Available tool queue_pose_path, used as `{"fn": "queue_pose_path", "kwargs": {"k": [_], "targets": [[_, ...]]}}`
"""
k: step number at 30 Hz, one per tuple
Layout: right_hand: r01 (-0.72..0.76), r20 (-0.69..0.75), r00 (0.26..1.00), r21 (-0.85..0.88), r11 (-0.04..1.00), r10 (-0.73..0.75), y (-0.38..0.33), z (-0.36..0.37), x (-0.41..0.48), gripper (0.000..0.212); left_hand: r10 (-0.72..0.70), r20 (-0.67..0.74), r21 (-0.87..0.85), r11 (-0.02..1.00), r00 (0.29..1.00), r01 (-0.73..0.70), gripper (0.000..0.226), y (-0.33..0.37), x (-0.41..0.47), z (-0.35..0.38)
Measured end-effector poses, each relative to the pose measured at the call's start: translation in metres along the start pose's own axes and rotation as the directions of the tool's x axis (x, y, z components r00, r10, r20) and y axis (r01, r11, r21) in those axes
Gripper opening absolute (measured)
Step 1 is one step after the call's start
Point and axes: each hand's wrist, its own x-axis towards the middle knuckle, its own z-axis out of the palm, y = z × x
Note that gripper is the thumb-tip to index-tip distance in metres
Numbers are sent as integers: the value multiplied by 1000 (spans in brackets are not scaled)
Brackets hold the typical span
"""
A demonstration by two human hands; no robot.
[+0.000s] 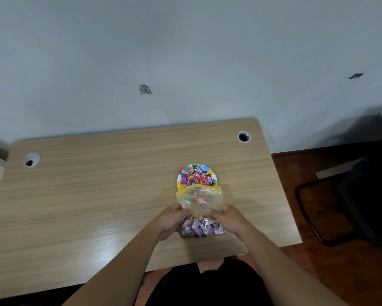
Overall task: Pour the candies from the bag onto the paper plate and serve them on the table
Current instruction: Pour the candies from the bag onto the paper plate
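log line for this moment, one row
phase: pouring | left hand: gripping bag | right hand: gripping bag | candies: partly on plate

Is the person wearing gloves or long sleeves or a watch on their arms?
No. The left hand and right hand are both bare, with no gloves. The forearms are uncovered as far as the picture shows, so no sleeves are seen. No watch, bracelet or ring shows on either one.

Both forearms are bare to the edge of view, with no sleeves, watch or rings showing on the hands [207,220]. Dark black clothing [207,283] covers the lap.
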Motion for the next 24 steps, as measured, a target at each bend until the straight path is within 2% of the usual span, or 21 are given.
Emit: {"fn": "queue_pose_path", "kwargs": {"k": [3, 8, 13, 15, 18, 22, 24], "targets": [[-18, 0, 1000, 21, 1000, 18, -2, 2, -1, 38, 2, -36, -48, 999, 999, -4, 35, 0, 1, 1], [-4, 19, 1000, 32, 999, 3, -2, 1, -2, 50, 49, -103, -123, 991, 993, -61, 35, 0, 5, 8], [1, 8, 1000, 46, 999, -1, -6, 0, -4, 37, 78, -141, -148, 984, 987, -99, 44, 3, 8, 11], [1, 25, 1000, 42, 999, -3, -6, -1, -4, 33, 74, -161, -123, 988, 984, -95, 39, 5, 5, 13], [10, 24, 1000, 54, 998, -11, -4, 1, -4, 39, 80, -177, -115, 988, 981, -101, 29, 6, 4, 15], [11, 20, 1000, 76, 997, -13, -6, -2, -7, 39, 119, -138, -104, 986, 983, -133, 46, 11, 0, 11], [13, 25, 1000, 83, 997, -15, -8, -5, -9, 40, 150, -134, -110, 980, 980, -165, 47, 14, -2, 8]]}}
